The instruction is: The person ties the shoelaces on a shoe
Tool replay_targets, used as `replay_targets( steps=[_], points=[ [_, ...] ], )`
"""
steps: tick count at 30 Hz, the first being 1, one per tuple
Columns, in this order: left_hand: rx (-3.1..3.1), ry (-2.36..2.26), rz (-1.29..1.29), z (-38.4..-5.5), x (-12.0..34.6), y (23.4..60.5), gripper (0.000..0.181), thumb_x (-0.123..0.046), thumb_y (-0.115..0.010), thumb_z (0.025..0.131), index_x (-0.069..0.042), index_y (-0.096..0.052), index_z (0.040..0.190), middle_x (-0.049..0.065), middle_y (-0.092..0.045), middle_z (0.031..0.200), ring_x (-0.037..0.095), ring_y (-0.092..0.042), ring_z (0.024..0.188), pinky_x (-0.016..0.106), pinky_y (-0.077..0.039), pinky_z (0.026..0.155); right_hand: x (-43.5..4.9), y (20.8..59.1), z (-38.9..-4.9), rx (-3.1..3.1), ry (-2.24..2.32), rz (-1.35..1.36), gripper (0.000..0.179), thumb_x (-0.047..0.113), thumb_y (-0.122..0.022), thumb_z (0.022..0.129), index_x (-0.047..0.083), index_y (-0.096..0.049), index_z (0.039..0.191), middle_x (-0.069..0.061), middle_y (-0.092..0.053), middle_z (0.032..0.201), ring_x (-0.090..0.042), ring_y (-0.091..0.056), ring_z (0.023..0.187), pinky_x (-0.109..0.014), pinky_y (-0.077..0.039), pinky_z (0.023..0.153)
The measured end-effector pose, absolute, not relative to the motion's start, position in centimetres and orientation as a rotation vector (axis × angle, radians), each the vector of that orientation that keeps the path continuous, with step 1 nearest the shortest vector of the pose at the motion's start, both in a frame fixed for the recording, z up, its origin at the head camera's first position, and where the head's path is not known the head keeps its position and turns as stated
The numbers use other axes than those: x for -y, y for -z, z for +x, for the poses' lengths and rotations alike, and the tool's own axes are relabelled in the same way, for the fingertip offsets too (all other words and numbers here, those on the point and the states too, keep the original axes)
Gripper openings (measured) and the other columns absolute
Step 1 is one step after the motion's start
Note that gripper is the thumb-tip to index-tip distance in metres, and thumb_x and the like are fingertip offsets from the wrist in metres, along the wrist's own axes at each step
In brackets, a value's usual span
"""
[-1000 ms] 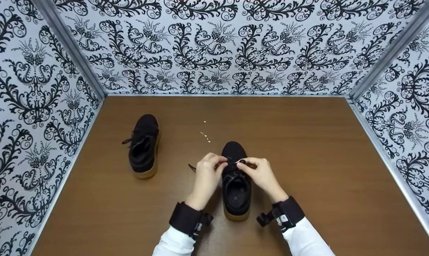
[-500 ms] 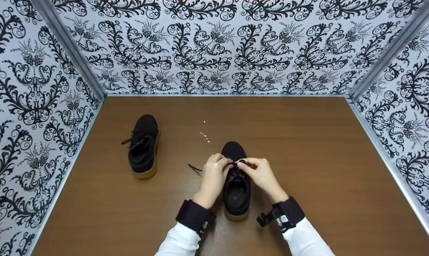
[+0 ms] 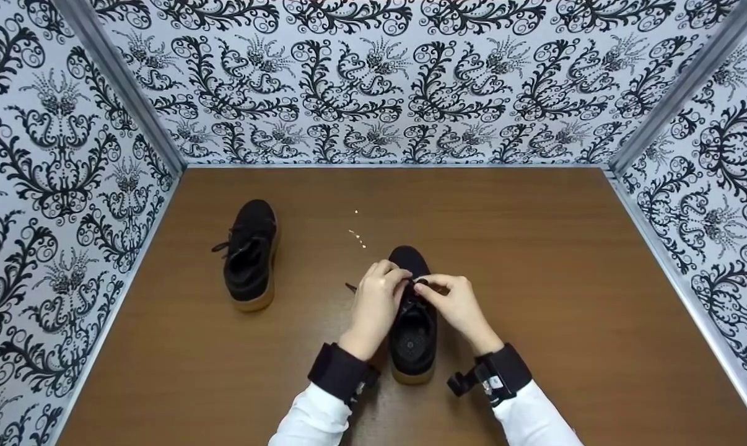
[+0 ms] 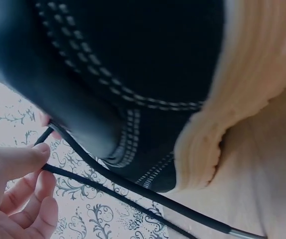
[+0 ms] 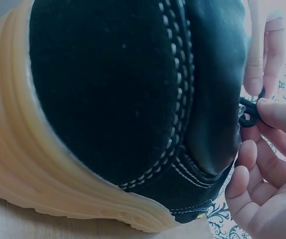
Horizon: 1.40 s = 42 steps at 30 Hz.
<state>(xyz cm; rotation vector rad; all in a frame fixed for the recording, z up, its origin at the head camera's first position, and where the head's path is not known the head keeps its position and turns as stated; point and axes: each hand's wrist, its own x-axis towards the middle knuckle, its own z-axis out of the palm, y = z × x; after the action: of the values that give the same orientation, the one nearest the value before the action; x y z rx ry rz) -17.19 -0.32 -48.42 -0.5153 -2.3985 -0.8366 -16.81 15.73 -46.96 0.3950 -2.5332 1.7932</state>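
A black shoe [image 3: 412,356] with white stitching and a tan gum sole stands in the middle of the table, toe away from me. Over its lacing, my left hand [image 3: 376,303] pinches a black shoelace [image 4: 128,184] between thumb and index finger; in the left wrist view the lace runs off in two strands, one ending in an aglet. My right hand [image 3: 457,303] pinches a small loop of the lace [image 5: 249,119] against the shoe's tongue area, its other fingers loosely bent. Both sets of fingertips nearly meet and hide part of the knot.
A matching black shoe [image 3: 249,248] stands at the left, its lace hanging to the left side. Small pale marks [image 3: 357,238] show on the brown wooden table [image 3: 534,248]. Walls with black-and-white scroll patterns [image 3: 373,80] enclose the back and sides.
My left hand has moved right and slightly up, closer to the right hand, drawing the lace along; less of its loose end shows at the left. The right hand has stayed nearly still.
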Motion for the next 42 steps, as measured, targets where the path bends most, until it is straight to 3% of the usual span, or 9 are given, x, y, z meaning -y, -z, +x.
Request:
replay_targets(
  steps=[23,32,42],
  points=[
    [2.388,1.391,-0.407,-17.9,-0.1,47.9,0.005,-0.008,-0.071,0.083,-0.010,-0.074,0.087,0.001,-0.066,0.084,0.011,-0.064,0.075,0.020,-0.051,0.067,-15.8,47.0,-16.9,2.534,-1.747,0.470,0.018,0.005,-0.064,0.088,-0.006,-0.070,0.102,-0.018,-0.071,0.090,-0.024,-0.068,0.081,-0.019,-0.051,0.070],
    [2.359,1.739,-0.273,-17.9,0.3,47.9,0.007,-0.007,-0.070,0.083,-0.007,-0.073,0.089,0.005,-0.067,0.084,0.011,-0.066,0.069,0.020,-0.052,0.062,-15.6,46.9,-16.9,2.589,-1.733,0.447,0.016,0.008,-0.063,0.090,-0.004,-0.070,0.098,-0.015,-0.070,0.087,-0.013,-0.062,0.074,-0.018,-0.046,0.065],
    [2.222,2.067,-0.216,-18.0,0.9,48.4,0.011,-0.003,-0.068,0.084,0.003,-0.071,0.092,0.019,-0.069,0.086,0.029,-0.069,0.072,0.028,-0.056,0.065,-15.2,47.4,-17.0,2.602,-1.658,0.486,0.013,0.006,-0.061,0.090,-0.005,-0.067,0.095,-0.016,-0.069,0.086,-0.010,-0.059,0.075,-0.020,-0.047,0.069]
  ],
)
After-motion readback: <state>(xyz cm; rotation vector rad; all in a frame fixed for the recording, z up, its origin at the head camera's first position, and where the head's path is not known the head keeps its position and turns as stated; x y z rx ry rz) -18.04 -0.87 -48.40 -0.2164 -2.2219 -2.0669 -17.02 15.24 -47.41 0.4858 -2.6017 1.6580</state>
